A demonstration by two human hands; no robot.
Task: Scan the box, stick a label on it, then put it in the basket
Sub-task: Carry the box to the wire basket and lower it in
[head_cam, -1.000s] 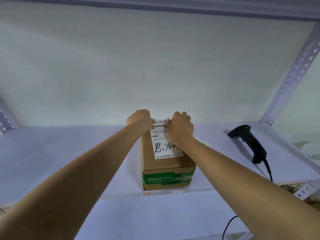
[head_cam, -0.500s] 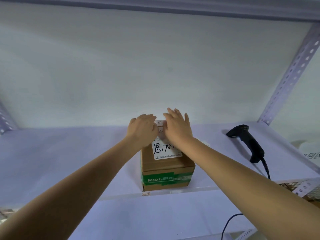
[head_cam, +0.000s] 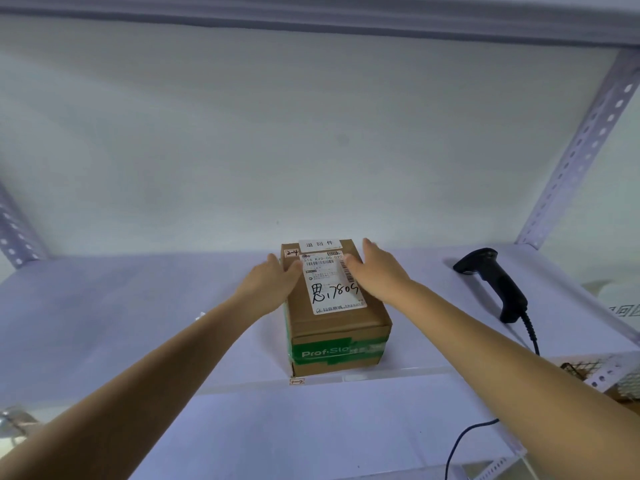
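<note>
A brown cardboard box [head_cam: 337, 327] with green tape across its front stands on the white shelf [head_cam: 138, 306]. On its top lie a large white shipping label with handwriting and, at the far edge, a small white label [head_cam: 320, 244] stuck flat. My left hand [head_cam: 273, 282] rests flat against the box's upper left edge, fingers apart. Spread and open, my right hand [head_cam: 375, 271] lies over the top right edge. Neither hand grips anything.
A black barcode scanner [head_cam: 491, 278] lies on the shelf to the right, its cable running down off the front edge. A wire-mesh basket [head_cam: 588, 367] shows at the lower right. Perforated metal uprights frame the shelf on both sides.
Both hands were bunched over the far edge of the box pressing the small label; they have spread apart to the box's sides, uncovering the stuck label.
</note>
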